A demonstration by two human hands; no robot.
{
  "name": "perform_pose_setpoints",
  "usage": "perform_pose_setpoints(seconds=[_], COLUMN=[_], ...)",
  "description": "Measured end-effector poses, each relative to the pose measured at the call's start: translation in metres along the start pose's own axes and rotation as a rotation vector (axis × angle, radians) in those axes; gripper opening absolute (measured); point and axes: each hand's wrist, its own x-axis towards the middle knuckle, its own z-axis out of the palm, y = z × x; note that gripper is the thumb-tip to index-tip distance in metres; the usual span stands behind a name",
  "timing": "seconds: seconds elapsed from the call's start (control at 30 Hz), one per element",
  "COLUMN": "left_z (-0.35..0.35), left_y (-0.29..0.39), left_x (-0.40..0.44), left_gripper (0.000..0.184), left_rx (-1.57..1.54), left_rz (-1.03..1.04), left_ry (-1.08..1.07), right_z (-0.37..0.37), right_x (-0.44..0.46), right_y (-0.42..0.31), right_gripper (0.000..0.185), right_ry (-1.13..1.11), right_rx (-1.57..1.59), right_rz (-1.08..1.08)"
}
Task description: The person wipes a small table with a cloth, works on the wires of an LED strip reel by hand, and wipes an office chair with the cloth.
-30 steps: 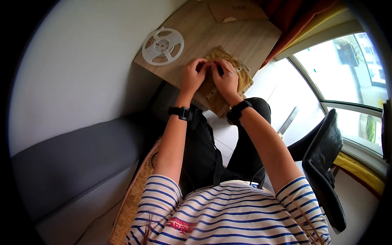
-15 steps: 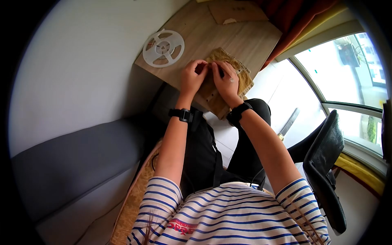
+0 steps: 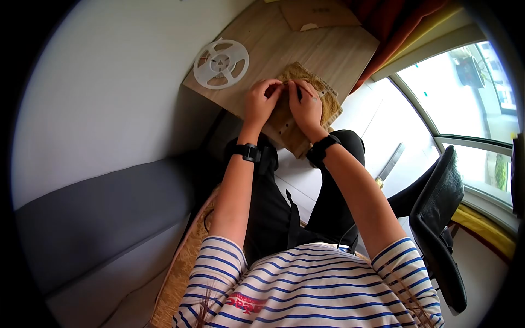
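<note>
My left hand [image 3: 261, 104] and my right hand [image 3: 307, 109] meet fingertip to fingertip above a brown cloth [image 3: 331, 103] at the table's near edge. Thumb and fingers of each hand are pinched together. Whatever sits between the fingertips is too small to make out. The cloth looks like a towel, with fuzzy pile on its far part and small dark dots on the smoother part [image 3: 284, 127] that hangs over the edge toward my knees. Left of my hands lies a white plastic reel [image 3: 238, 53] with a spoked face.
The wood-grain table [image 3: 262, 33] carries a flat brown cardboard piece [image 3: 322, 15] at its far end. A grey padded bench [image 3: 109, 218] runs along the left wall. On the right stand a black chair [image 3: 435, 218] and a window [image 3: 465, 93] beside red and yellow curtains [image 3: 404, 33].
The right-hand fingers have shifted slightly at the pinch, and the thumb has moved a little. The whole view has drifted slightly. The cloth and reel stay in place on the table.
</note>
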Motion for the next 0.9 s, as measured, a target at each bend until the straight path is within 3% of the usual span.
perform_pose_setpoints(seconds=[0.6, 0.83, 0.9], left_z=[-0.0025, -0.0021, -0.0017], left_y=[0.0034, 0.0004, -0.0002], left_x=[0.0026, 0.0026, 0.0012], left_gripper=[0.012, 0.013, 0.013], left_rx=[0.043, 0.072, 0.072], left_rz=[0.107, 0.134, 0.130], left_ry=[-0.019, -0.036, -0.033], right_z=[-0.0005, -0.0029, -0.0010], right_x=[-0.0009, 0.0003, -0.0002], right_y=[0.0023, 0.0005, 0.0047], right_gripper=[0.022, 0.024, 0.023], right_ry=[-0.065, -0.093, -0.064], right_rx=[0.075, 0.107, 0.102], right_rz=[0.213, 0.238, 0.121])
